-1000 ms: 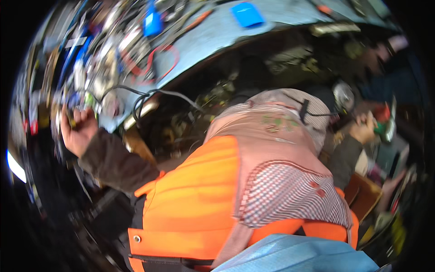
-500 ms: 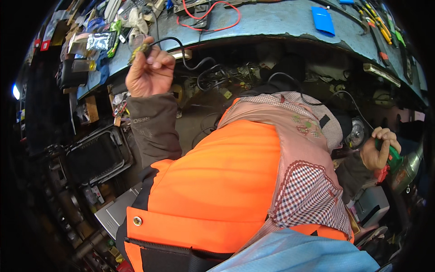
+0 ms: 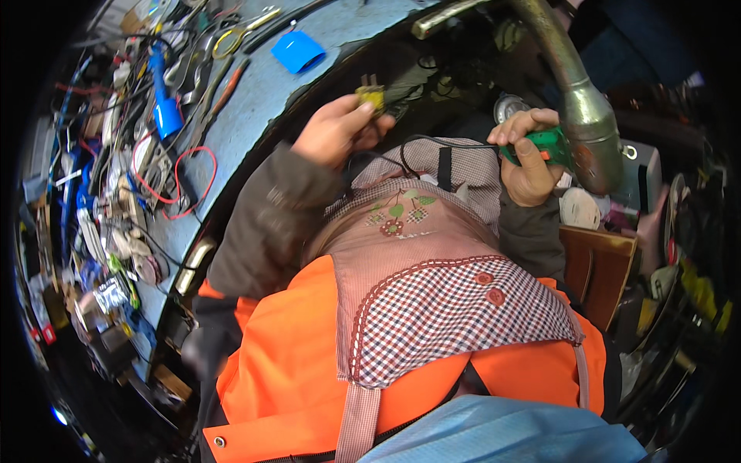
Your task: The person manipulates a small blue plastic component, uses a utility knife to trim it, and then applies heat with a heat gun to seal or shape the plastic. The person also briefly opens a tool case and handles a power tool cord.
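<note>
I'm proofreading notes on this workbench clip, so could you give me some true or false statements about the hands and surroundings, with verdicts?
1. The left hand holds a yellow plug. True.
2. The plug's prongs are hidden inside the hand. False: the prongs stick out bare.
3. The right hand is empty. False: the right hand grips a green handle.
4. Red wire lies on the bench. True.
5. The apron has a checked patch. True.

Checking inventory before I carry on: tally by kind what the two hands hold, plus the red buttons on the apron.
Yellow two-pin plug, in the left hand: 1
Green-handled metal tool, in the right hand: 1
Red apron buttons: 2
Total: 4
</note>
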Motion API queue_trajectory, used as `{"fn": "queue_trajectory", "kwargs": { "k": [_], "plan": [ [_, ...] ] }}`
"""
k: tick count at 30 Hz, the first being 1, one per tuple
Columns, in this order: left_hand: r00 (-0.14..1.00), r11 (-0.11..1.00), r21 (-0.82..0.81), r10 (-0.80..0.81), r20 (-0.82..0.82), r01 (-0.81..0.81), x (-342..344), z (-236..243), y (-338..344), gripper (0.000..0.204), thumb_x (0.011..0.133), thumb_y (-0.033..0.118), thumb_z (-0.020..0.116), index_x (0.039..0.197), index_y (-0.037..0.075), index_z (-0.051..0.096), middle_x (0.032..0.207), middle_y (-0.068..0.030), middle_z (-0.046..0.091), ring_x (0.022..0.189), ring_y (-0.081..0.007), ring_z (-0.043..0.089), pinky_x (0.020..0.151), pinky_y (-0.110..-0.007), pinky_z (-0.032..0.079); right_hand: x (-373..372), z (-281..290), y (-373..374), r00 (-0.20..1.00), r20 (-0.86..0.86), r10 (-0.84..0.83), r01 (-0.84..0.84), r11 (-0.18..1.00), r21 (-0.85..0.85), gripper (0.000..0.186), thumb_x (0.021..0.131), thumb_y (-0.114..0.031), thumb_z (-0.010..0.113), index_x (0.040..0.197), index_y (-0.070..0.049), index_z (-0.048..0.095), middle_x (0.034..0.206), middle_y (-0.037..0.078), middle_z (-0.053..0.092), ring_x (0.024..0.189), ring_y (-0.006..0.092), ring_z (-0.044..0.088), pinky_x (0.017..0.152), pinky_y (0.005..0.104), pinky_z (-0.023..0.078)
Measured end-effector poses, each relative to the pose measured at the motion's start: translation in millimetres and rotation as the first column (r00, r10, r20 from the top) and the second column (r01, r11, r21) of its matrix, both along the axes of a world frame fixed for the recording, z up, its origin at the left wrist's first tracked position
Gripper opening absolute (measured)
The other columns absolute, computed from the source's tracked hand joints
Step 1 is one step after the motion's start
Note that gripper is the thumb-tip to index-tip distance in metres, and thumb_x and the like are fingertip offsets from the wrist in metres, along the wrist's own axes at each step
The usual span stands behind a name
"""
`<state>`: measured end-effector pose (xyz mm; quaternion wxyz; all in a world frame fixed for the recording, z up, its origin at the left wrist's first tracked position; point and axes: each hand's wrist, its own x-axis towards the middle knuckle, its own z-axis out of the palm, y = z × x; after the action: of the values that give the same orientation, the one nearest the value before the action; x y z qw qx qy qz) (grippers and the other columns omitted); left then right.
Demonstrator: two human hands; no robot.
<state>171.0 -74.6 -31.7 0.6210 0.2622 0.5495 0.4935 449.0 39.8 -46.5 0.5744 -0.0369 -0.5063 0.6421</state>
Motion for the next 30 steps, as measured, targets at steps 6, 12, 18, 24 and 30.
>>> {"fn": "queue_trajectory", "kwargs": {
  "k": [6, 12, 18, 24, 30],
  "plan": [
    [0.975, 0.988, -0.035, 0.151, 0.161, -0.147, 44.4, -87.0, 159.8, 0.03, 0.112, 0.021, 0.048, 0.131, -0.001, 0.054, 0.111, -0.0161, 0.073, 0.093, -0.026, 0.073, 0.08, -0.04, 0.066, 47.0, -18.3, -15.4, 0.921, 0.319, -0.224, 0.273, 0.955, -0.117, 0.038, 0.093, 0.001, 0.068, 0.129, -0.002, 0.057, 0.092, 0.009, 0.058, 0.083, 0.0207, 0.06, 0.08, 0.0397, 0.054],
    [0.903, 0.944, 0.046, 0.297, 0.311, -0.326, 75.2, -121.0, 227.9, 0.031, 0.112, 0.023, 0.047, 0.124, -0.005, 0.055, 0.11, -0.0194, 0.072, 0.087, -0.0293, 0.074, 0.077, -0.04, 0.068, 84.4, -27.3, -37.6, 0.959, 0.224, -0.175, 0.224, 0.95, -0.217, 0.045, 0.088, 0.012, 0.067, 0.129, -0.001, 0.056, 0.094, 0.006, 0.057, 0.088, 0.0187, 0.058, 0.083, 0.0364, 0.052],
    [0.862, 0.873, 0.128, 0.423, 0.278, -0.47, 91.5, -125.9, 236.5, 0.032, 0.112, 0.024, 0.048, 0.119, -0.006, 0.055, 0.097, -0.0169, 0.073, 0.071, -0.0213, 0.068, 0.067, -0.038, 0.063, 85.9, -29.8, -41.7, 0.956, 0.263, -0.129, 0.191, 0.956, -0.224, 0.047, 0.086, 0.013, 0.069, 0.129, -0.001, 0.056, 0.091, 0.004, 0.055, 0.084, 0.0161, 0.055, 0.08, 0.0345, 0.049],
    [0.824, 0.825, 0.165, 0.479, 0.303, -0.541, 87.1, -124.1, 246.2, 0.028, 0.11, 0.022, 0.052, 0.11, -0.005, 0.057, 0.087, -0.0155, 0.072, 0.063, -0.0209, 0.067, 0.057, -0.035, 0.059, 73.7, -27.7, -40.0, 0.946, 0.305, -0.106, 0.189, 0.947, -0.258, 0.049, 0.085, 0.009, 0.063, 0.132, 0.001, 0.053, 0.092, 0.008, 0.056, 0.082, 0.02, 0.056, 0.078, 0.0369, 0.05],
    [0.839, 0.834, 0.174, 0.469, 0.276, -0.524, 87.1, -133.5, 261.4, 0.022, 0.106, 0.014, 0.053, 0.116, -0.005, 0.058, 0.099, -0.0218, 0.072, 0.079, -0.0345, 0.075, 0.07, -0.047, 0.065, 73.9, -20.2, -34.2, 0.963, 0.253, -0.097, 0.126, 0.987, -0.101, 0.054, 0.093, -0.002, 0.063, 0.144, 0.001, 0.045, 0.096, 0.016, 0.056, 0.076, 0.0221, 0.058, 0.066, 0.0374, 0.053]
  ]
}}
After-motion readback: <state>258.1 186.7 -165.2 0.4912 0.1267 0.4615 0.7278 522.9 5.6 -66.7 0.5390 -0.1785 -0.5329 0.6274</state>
